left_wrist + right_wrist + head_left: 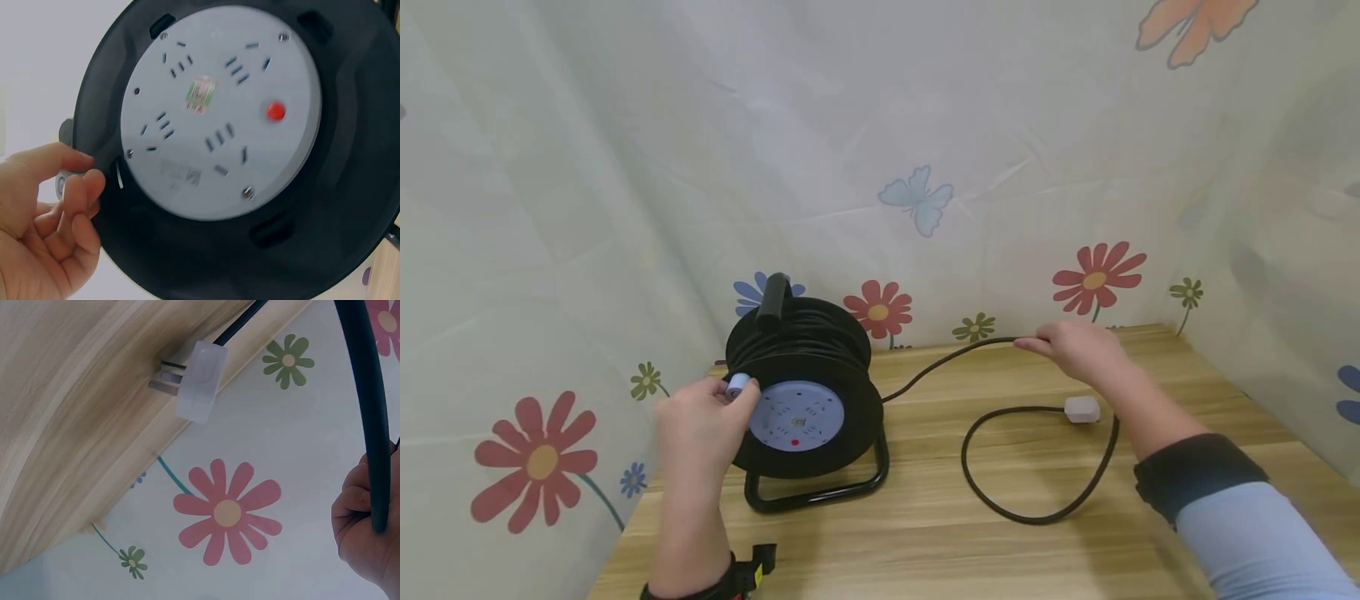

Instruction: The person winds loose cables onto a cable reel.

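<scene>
A black cable reel [859, 429] with a round grey socket panel [797, 417] stands on its tubular frame. My left hand [696, 421] pinches the small grey knob [738, 384] at the upper left of the reel's face. In the left wrist view, thumb and fingers close around this knob beside the disc. To the right, my right hand [1086, 354] grips the black cable [951, 358], which runs from the reel to the fingers. Beyond that grip the cable loops on the table and ends in a white plug [1082, 409], its pins visible in the right wrist view.
The reel's black carrying handle [772, 302] rises above the wound cable. Under everything is a wood-grain table [910, 550]. A pale curtain [1000, 167] printed with flowers and butterflies hangs close behind and along both sides.
</scene>
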Action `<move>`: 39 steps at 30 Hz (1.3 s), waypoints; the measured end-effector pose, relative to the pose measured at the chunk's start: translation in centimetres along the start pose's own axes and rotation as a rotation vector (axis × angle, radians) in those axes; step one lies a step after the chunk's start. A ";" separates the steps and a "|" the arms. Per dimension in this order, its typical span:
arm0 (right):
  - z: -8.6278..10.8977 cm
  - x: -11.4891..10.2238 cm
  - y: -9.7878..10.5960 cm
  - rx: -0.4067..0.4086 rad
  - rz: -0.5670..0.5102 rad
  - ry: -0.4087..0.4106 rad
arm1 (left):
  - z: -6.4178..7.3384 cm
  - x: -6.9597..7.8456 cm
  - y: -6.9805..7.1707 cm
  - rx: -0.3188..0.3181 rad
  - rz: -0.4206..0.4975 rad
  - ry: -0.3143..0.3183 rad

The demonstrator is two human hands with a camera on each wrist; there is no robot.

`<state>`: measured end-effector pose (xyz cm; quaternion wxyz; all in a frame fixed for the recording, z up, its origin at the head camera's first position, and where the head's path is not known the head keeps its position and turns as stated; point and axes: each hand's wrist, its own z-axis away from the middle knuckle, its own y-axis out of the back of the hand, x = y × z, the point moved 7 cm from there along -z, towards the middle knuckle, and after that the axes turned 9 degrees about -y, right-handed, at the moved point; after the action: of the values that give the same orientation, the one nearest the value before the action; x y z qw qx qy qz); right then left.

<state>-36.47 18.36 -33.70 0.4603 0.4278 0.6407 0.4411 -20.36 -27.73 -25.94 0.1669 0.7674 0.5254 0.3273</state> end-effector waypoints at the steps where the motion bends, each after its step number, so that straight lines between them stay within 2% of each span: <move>1: 0.0 -0.3 0.0 0.001 -0.001 0.006 | 0.0 0.4 0.0 0.037 0.000 -0.040; 3: -0.1 -0.9 -0.1 0.002 -0.009 0.018 | 0.0 1.1 0.0 0.110 -0.004 -0.123; 6: -0.1 -1.8 -0.3 0.015 -0.028 0.043 | 0.1 2.1 -0.1 0.189 0.017 -0.201; 11: -0.1 -3.2 -0.5 0.050 -0.054 0.086 | 0.4 3.5 -0.9 0.261 0.095 -0.262; 14: 0.0 -4.0 -0.5 0.065 -0.069 0.124 | 0.5 4.5 -1.3 0.280 0.133 -0.287; 21: 0.3 -5.9 -0.7 0.059 -0.079 0.182 | 0.8 5.9 -2.5 0.248 0.158 -0.317; 29: 0.7 -8.0 -1.3 0.021 -0.072 0.228 | 1.3 7.5 -3.9 0.221 0.134 -0.367; 39: 0.9 -11.9 -2.2 -0.005 -0.040 0.369 | 2.2 9.2 -6.4 0.106 0.101 -0.396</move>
<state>-33.40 6.65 -33.46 0.3447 0.3258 0.7214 0.5045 -21.20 -16.65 -28.39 0.2096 0.8500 0.4595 0.1498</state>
